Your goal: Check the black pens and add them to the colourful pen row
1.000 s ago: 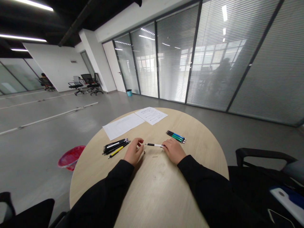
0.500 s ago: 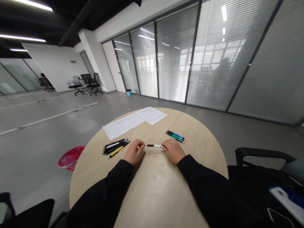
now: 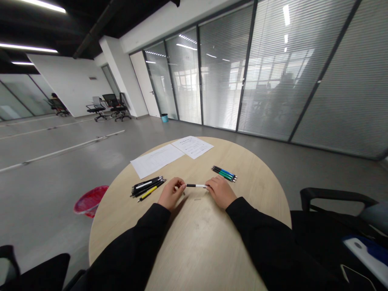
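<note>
A black-and-white pen [image 3: 196,185] lies level between my hands, above the wooden round table [image 3: 197,238]. My left hand [image 3: 171,193] pinches its left end, and my right hand [image 3: 220,192] covers its right end, hiding the tip. Left of my left hand lies a bunch of black pens [image 3: 146,186] with a yellow pen [image 3: 147,194] at its edge. Beyond my right hand lie several blue and green pens [image 3: 224,173]. A small pale piece [image 3: 197,199] rests on the table below the held pen.
Two printed sheets [image 3: 155,161] [image 3: 192,147] lie at the table's far edge. A red bin [image 3: 90,201] stands on the grey floor at left, and a black chair [image 3: 330,198] stands at right. Office chairs and a seated person are far off, by the wall.
My left hand has moved right and closed on the pen's left end. Less of the pen shows between my hands. The view has tilted slightly.
</note>
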The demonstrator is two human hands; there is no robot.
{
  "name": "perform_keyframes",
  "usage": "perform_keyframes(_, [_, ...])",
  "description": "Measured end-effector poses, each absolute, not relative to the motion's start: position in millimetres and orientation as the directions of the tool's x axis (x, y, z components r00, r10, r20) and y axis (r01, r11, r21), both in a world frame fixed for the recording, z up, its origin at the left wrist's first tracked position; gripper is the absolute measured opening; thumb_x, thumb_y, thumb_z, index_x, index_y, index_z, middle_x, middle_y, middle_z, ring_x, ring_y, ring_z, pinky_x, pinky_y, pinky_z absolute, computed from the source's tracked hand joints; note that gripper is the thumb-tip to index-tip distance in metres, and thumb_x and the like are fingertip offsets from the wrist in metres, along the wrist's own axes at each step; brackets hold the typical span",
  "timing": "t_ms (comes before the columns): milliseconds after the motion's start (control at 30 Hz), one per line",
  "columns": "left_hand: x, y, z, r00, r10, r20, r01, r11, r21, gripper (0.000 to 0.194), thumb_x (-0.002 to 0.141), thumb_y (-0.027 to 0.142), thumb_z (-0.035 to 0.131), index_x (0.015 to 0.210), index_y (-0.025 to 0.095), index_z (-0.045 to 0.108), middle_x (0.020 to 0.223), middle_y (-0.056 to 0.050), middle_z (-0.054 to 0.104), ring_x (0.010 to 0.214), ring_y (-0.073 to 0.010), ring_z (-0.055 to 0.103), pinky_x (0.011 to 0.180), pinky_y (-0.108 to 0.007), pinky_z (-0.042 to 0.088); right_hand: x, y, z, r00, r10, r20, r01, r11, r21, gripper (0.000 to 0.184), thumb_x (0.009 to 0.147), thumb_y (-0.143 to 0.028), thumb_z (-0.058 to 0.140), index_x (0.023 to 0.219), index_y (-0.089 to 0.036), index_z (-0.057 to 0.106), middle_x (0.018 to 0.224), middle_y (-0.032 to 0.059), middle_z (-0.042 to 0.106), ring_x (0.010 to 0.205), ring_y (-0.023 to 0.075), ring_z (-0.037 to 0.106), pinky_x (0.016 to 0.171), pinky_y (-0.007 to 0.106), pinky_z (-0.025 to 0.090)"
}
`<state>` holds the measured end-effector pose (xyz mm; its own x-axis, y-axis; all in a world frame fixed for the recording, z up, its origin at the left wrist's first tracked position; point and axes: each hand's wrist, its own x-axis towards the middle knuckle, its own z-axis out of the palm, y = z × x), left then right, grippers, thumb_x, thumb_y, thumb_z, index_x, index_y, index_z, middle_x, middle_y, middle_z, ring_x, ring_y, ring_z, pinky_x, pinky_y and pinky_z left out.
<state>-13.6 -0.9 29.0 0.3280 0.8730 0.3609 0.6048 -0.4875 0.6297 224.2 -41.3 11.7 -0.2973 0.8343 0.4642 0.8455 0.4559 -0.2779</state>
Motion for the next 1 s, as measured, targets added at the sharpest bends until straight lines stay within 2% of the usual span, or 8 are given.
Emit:
perform_keyframes(133, [-15,-1,30,0.314,0.872,0.375,0.6,-0.489,0.634,0.017,0.088,0.034,0.049,0.088,0.019,0.057,0.082,-0.003,0.062,0.075,-0.0167,0.057,0.063,-0.028,0.044,225,-41,12,-0.28,0.84,0.466,0.845,0.445,-0.295,0.013,0.094,-0.022,0.053,0.093,-0.018,0.065,0.089,0.0053,0.066,0.089,0.0191,0.053,0.083,0.031,0.038])
perform_keyframes(233, [-15,-4,31,0.311,0.851,0.424,0.631,-0.518,0.577,0.015,0.088,0.031,0.046,0.09,0.019,0.056,0.084,-0.003,0.061,0.078,-0.0177,0.057,0.071,-0.031,0.046,226,-41,12,-0.26,0.845,0.467,0.862,0.421,-0.283,0.014,0.094,-0.023,0.052,0.093,-0.019,0.065,0.089,0.0058,0.065,0.09,0.0196,0.053,0.083,0.031,0.038])
perform_keyframes(333, [-12,-10,32,0.429,0.786,0.445,0.677,-0.606,0.418,0.015,0.088,0.027,0.045,0.091,0.019,0.057,0.088,-0.006,0.06,0.08,-0.0195,0.055,0.075,-0.035,0.044,228,-40,10,-0.191,0.86,0.473,0.894,0.351,-0.278,0.014,0.094,-0.023,0.052,0.092,-0.019,0.065,0.089,0.0064,0.065,0.09,0.0205,0.053,0.081,0.032,0.038])
perform_keyframes(467, [-1,-21,31,0.66,0.664,0.352,0.669,-0.733,0.127,0.017,0.09,0.028,0.047,0.086,0.02,0.062,0.093,-0.009,0.061,0.086,-0.0225,0.054,0.078,-0.038,0.038,231,-38,8,-0.086,0.873,0.48,0.921,0.253,-0.296,0.012,0.093,-0.022,0.053,0.09,-0.02,0.065,0.089,0.0067,0.066,0.089,0.0217,0.053,0.079,0.032,0.038])
perform_keyframes(567, [7,-26,28,0.738,0.604,0.299,0.629,-0.777,0.016,0.015,0.09,0.029,0.05,0.086,0.022,0.063,0.094,-0.008,0.062,0.085,-0.0222,0.053,0.076,-0.038,0.035,232,-37,6,-0.058,0.879,0.474,0.93,0.22,-0.293,0.012,0.092,-0.022,0.054,0.088,-0.02,0.065,0.088,0.0067,0.066,0.088,0.0224,0.053,0.078,0.032,0.037])
perform_keyframes(800, [16,-28,20,0.785,0.554,0.278,0.588,-0.807,-0.05,0.022,0.094,0.022,0.045,0.078,0.02,0.059,0.081,-0.006,0.059,0.078,-0.0203,0.05,0.073,-0.036,0.032,232,-36,6,-0.059,0.885,0.462,0.935,0.211,-0.285,0.01,0.091,-0.021,0.055,0.088,-0.02,0.065,0.089,0.0066,0.066,0.088,0.0228,0.053,0.076,0.032,0.036])
perform_keyframes(1000, [21,-29,17,0.796,0.534,0.286,0.585,-0.8,-0.133,0.024,0.096,0.019,0.039,0.079,0.019,0.056,0.081,-0.007,0.059,0.075,-0.0202,0.05,0.072,-0.036,0.032,231,-38,7,-0.069,0.89,0.45,0.935,0.214,-0.281,0.012,0.092,-0.023,0.054,0.088,-0.02,0.064,0.087,0.0059,0.066,0.086,0.0218,0.053,0.076,0.032,0.035])
